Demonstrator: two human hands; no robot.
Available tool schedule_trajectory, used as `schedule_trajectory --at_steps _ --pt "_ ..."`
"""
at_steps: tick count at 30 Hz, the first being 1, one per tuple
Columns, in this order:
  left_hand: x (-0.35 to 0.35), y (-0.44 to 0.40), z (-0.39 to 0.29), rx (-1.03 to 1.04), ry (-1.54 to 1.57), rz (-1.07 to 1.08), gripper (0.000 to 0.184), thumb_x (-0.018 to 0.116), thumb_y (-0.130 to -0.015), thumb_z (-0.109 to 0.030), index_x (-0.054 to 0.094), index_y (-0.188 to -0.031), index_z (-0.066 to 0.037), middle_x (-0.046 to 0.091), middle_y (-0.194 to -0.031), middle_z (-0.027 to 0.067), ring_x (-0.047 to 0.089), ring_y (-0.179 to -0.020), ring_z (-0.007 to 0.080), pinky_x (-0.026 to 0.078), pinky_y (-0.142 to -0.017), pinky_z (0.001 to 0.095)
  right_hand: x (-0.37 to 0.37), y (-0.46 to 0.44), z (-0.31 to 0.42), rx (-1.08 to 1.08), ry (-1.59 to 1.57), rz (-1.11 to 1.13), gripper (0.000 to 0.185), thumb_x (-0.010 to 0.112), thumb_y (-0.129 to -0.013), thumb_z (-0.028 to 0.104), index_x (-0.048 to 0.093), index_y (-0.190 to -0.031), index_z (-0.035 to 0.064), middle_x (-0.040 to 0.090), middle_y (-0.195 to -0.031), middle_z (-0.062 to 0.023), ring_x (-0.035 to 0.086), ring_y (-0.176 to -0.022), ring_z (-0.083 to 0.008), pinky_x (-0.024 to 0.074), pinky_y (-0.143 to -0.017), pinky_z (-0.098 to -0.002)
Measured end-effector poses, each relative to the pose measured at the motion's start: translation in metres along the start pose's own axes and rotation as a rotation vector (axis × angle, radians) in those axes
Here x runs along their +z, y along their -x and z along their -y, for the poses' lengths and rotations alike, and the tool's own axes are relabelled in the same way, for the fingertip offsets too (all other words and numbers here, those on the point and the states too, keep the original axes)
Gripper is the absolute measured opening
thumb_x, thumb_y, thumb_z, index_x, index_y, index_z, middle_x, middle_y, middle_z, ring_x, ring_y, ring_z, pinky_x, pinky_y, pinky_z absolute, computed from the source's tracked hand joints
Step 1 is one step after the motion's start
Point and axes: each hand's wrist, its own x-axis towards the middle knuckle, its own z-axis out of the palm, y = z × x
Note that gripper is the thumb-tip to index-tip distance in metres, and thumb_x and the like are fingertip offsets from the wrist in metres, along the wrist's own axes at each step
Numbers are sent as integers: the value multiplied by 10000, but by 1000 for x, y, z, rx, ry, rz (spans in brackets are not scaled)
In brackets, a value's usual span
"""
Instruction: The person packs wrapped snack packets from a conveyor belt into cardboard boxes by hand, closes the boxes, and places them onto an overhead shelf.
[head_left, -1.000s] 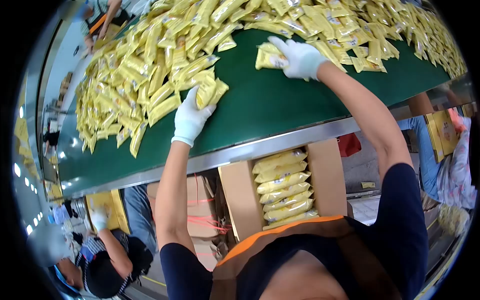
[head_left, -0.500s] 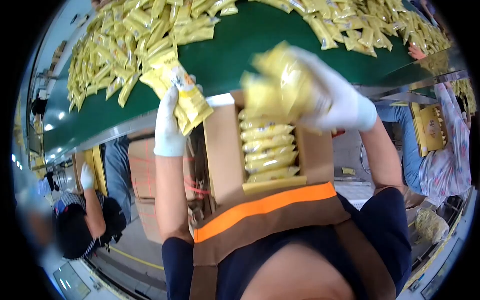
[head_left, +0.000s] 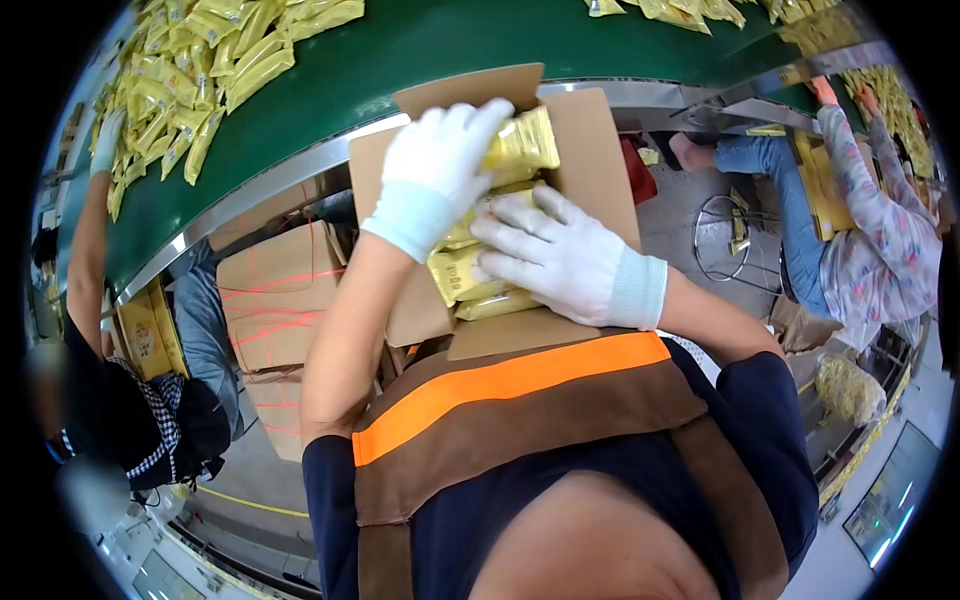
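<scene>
packets (head_left: pixel 488 306) i carried now down in carton (head_left: pixel 595 150), so likely fuller; right fingers (head_left: pixel 525 248) spread flat over packets, left fingers (head_left: pixel 487 122) curled on far packet (head_left: pixel 532 140), grip hidden.

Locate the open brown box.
In the head view, the box sits near centre, between the green belt and the apron, with the left hand and right hand over it.

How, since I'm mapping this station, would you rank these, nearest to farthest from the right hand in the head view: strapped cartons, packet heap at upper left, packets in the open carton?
1. Packets in the open carton: right at the right hand.
2. Strapped cartons: left of the open carton.
3. Packet heap: upper left, on the green surface.
</scene>
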Motion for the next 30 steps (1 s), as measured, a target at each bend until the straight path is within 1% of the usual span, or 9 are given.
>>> schedule_trajectory --at_steps 3,7,11,15,19,21,23,25,30 --pt "26 4 -7 58 -43 28 639 676 -852 -311 444 -1419 -129 567 -1321 127 537 -1203 327 423 -1022 440 3 25 -1 0 -48 112 587 670 -733 126 532 -1303 104 430 -1471 -112 361 -1397 -294 296 -1145 -465" --pt "6 16 -16 31 15 -167 539 578 -919 -275 470 -1400 -57 547 -1352 169 510 -1238 360 366 -1078 448 -13 45 -27 -17 -428 -174 409 655 -812 112 615 -1217 66 579 -1324 -129 549 -1220 -318 443 -1037 -417" --pt "-26 61 -21 -110 154 -213 504 543 -939 -306 501 -1386 -76 508 -1399 160 436 -1310 358 299 -1078 535 -57 57 -69 258 -157 -326 313 598 -868 74 628 -1179 58 622 -1252 -125 610 -1108 -324 494 -954 -386" --pt "10 80 -18 -68 -122 -32 517 535 -947 -385 484 -1421 -186 431 -1483 112 345 -1354 433 256 -1064 634 -31 21 -87 -157 292 13 343 678 -791 132 629 -1129 102 597 -1264 -85 524 -1237 -272 446 -989 -396" --pt "8 77 -13 -25 -189 3 516 525 -957 -396 473 -1432 -202 396 -1515 105 331 -1359 447 248 -1070 652 -21 -11 -103 -194 288 292 321 717 -732 195 609 -1027 132 590 -1156 -41 498 -1232 -243 445 -973 -374" --pt "27 77 4 -94 -29 -111 518 475 -997 -359 425 -1462 -138 389 -1522 119 359 -1370 417 271 -1102 592 -3 -5 -116 -275 239 127 329 729 -712 211 597 -1003 135 584 -1100 -25 501 -1214 -244 455 -956 -376" --pt "29 77 26 -556 1153 -391 544 413 -1038 -342 346 -1493 -52 363 -1537 146 392 -1377 350 314 -1125 498 -1 4 -111 -260 225 8 370 747 -679 172 592 -1012 128 575 -1117 -35 507 -1202 -267 467 -944 -385" --pt "23 88 31 -717 1529 -899 520 407 -1049 -330 389 -1461 -14 526 -1368 152 495 -1271 255 384 -1093 391 0 5 -109 -242 202 -38 298 749 -691 174 617 -954 129 597 -1060 -29 521 -1155 -251 491 -907 -378" --pt "76 126 69 -481 982 -320 513 533 -988 -356 486 -1365 -11 565 -1310 147 546 -1197 247 445 -1017 401 -2 -1 -90 -285 150 -16 296 748 -674 195 598 -921 129 589 -994 -34 544 -1057 -276 492 -874 -410"
